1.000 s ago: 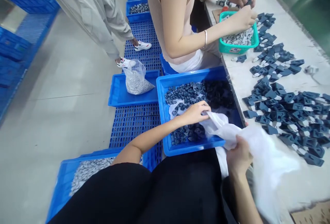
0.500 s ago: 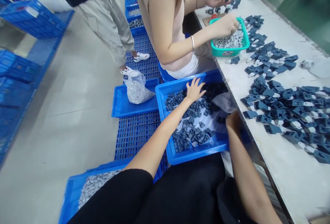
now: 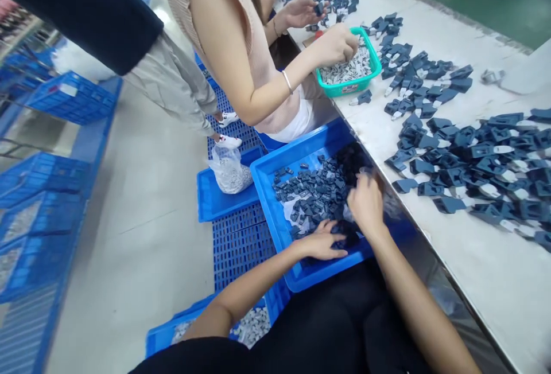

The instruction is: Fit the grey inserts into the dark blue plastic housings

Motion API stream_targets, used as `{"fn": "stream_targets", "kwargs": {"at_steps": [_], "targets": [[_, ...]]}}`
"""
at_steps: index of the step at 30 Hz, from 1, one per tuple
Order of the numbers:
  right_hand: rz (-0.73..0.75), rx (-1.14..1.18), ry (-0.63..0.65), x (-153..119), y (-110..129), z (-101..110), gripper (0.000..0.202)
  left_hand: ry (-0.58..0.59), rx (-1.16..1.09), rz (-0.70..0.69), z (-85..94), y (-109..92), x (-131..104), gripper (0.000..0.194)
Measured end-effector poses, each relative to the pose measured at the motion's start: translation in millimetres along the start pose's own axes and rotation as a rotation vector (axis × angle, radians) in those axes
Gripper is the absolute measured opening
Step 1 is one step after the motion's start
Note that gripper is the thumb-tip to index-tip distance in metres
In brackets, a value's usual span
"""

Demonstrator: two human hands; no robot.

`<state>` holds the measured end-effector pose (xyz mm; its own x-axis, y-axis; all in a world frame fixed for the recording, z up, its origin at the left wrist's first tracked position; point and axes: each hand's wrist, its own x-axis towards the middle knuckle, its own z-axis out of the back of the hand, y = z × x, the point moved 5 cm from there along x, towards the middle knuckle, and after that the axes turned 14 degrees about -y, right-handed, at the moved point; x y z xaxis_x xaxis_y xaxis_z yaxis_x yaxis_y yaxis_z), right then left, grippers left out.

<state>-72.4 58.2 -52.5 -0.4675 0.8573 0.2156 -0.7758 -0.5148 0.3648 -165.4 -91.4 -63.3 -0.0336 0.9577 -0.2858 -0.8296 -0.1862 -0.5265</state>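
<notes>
A blue tray (image 3: pixel 269 202) rests at my lap, partly beneath the table edge, with many small dark parts (image 3: pixel 307 190) spread over a clear plastic bag (image 3: pixel 289 209). My left hand (image 3: pixel 322 242) lies on the parts near the tray's front edge, fingers spread, holding nothing. Over the tray's right side, my right hand (image 3: pixel 365 199) is closed, pinching the plastic bag, of which a bit shows at its fingertips. Shadow hides the parts under the table edge.
A seated person's hand (image 3: pixel 338 46) reaches into a green basket (image 3: pixel 372 58) of light pieces. Dark assembled pieces (image 3: pixel 456 156) lie heaped on the white table (image 3: pixel 482 259). Another person (image 3: pixel 172 84) stands at the left, near a blue tray (image 3: pixel 209 193) holding a bagged load (image 3: pixel 230 173).
My left hand has moved back towards the tray's front edge. My right hand has come up from the table edge over the tray. The dark parts are shifted and the view has turned.
</notes>
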Motion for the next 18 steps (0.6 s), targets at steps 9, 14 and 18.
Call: {"fn": "stream_targets", "kwargs": {"at_steps": [9,14,18], "targets": [[0.196,0.1,0.274,6.9,23.4,-57.3,0.047,-0.216,0.214,0.395,31.0,64.9,36.4,0.06],[0.297,0.214,0.408,-57.9,18.5,-29.0,0.048,-0.098,0.189,0.3,-2.2,51.7,-5.2,0.062],[0.2,0.257,0.424,-84.2,23.3,-2.6,0.053,-0.051,0.215,0.259,-8.1,37.5,-40.5,0.056]]}}
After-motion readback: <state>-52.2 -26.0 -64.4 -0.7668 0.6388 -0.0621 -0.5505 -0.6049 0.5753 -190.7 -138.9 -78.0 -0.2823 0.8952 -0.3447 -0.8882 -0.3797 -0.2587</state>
